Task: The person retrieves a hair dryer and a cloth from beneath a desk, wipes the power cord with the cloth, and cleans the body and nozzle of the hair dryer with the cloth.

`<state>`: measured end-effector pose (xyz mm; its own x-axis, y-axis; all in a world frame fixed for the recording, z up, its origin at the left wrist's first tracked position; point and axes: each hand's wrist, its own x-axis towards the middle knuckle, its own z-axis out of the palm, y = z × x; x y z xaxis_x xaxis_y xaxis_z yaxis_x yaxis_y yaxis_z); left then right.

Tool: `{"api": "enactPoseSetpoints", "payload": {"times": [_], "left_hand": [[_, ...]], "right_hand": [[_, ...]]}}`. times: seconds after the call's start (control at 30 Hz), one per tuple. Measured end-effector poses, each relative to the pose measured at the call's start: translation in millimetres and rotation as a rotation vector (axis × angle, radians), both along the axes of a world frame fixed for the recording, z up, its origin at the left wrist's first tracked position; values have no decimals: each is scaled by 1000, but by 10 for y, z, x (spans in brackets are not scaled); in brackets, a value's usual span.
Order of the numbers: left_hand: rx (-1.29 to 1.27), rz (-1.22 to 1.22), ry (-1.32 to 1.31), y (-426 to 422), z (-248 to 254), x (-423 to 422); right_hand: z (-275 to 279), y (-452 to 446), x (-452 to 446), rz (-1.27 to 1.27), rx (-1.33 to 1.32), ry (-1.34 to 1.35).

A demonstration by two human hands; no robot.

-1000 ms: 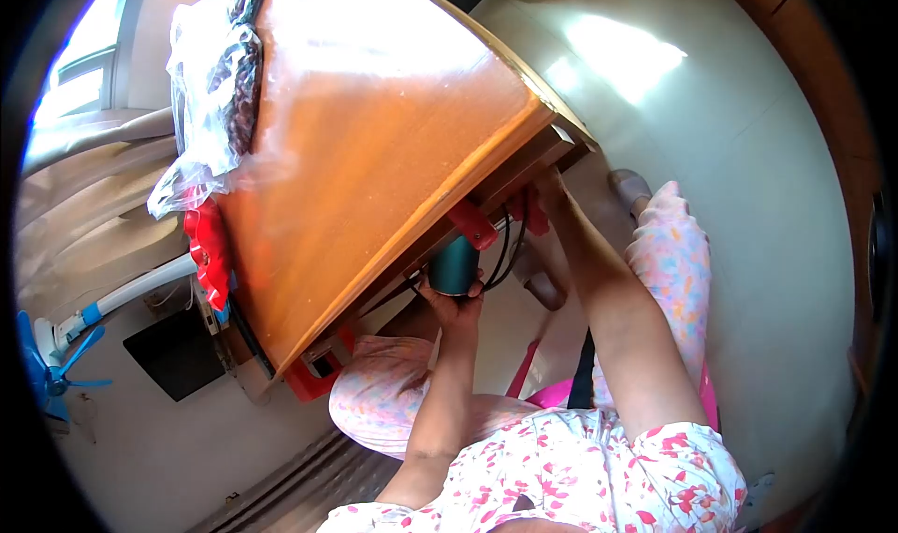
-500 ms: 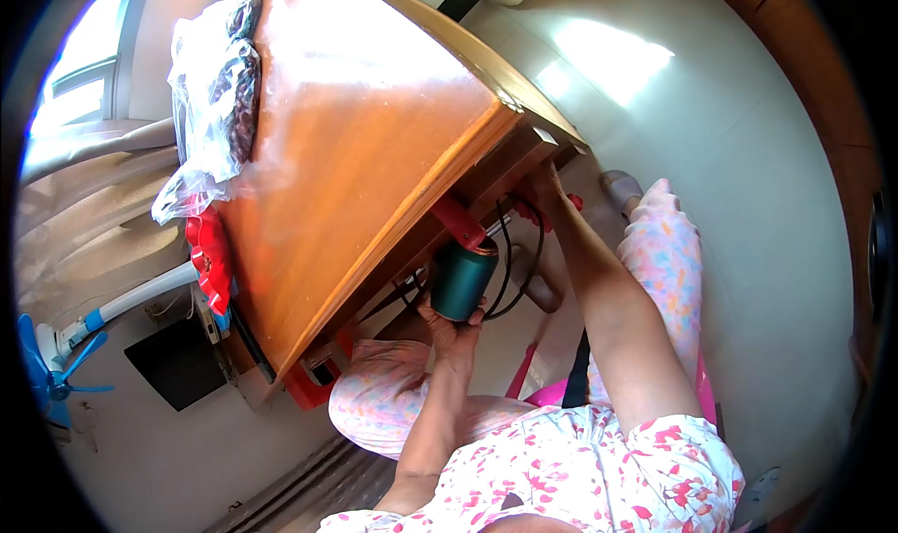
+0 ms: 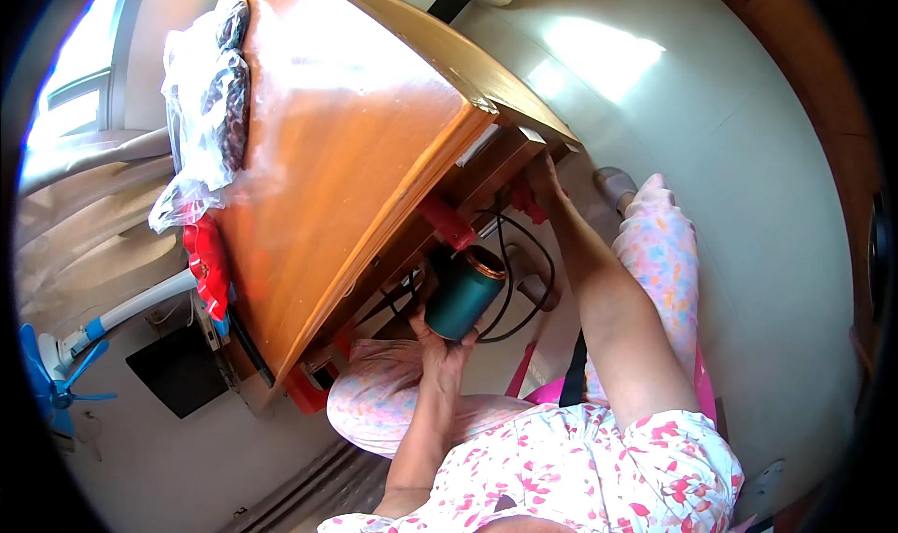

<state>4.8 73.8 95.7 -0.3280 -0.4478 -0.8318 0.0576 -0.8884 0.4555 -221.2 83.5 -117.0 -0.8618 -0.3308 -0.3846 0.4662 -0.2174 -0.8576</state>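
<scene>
Left hand (image 3: 443, 342) holds green container (image 3: 463, 299) from below, fingers closed around its base; fingertips behind it are hidden. Container is tilted, below edge of table (image 3: 346, 168), copper-coloured rim up; inside is not visible. Red bar (image 3: 445, 220) is near rim; contact, cannot tell. Right hand (image 3: 543, 175) is partly hidden under table, near red object (image 3: 527, 201); state of its fingers, cannot tell. Black cable (image 3: 550, 294) loops between arms.
</scene>
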Motion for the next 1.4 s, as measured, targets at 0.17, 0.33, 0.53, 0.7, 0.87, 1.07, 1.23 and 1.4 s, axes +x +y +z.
{"api": "enactPoseSetpoints", "payload": {"times": [0.17, 0.33, 0.53, 0.7, 0.87, 1.07, 1.23, 1.4], "left_hand": [[-31, 22, -88, -14, 46, -23], [-10, -73, -99, -21, 116, -43], [-11, -158, -88, -9, 194, -12], [-1, -247, -143, 126, 326, -48], [-44, -215, -223, 312, 434, -119], [-25, -248, -338, 566, 708, -178], [31, -391, -301, 730, 900, -86], [38, -465, -282, 900, 1059, -167]], "right_hand": [[189, 234, 53, -23, 476, -18], [-152, 218, 327, 559, 587, 138], [-140, 61, 254, 640, 429, -36], [-200, 95, 354, 652, 437, 113], [339, 268, 420, 608, 175, -275], [726, 430, 489, 529, -299, -864], [1193, 803, 377, 694, -407, -780], [1603, 1120, 263, 809, -251, -710]]}}
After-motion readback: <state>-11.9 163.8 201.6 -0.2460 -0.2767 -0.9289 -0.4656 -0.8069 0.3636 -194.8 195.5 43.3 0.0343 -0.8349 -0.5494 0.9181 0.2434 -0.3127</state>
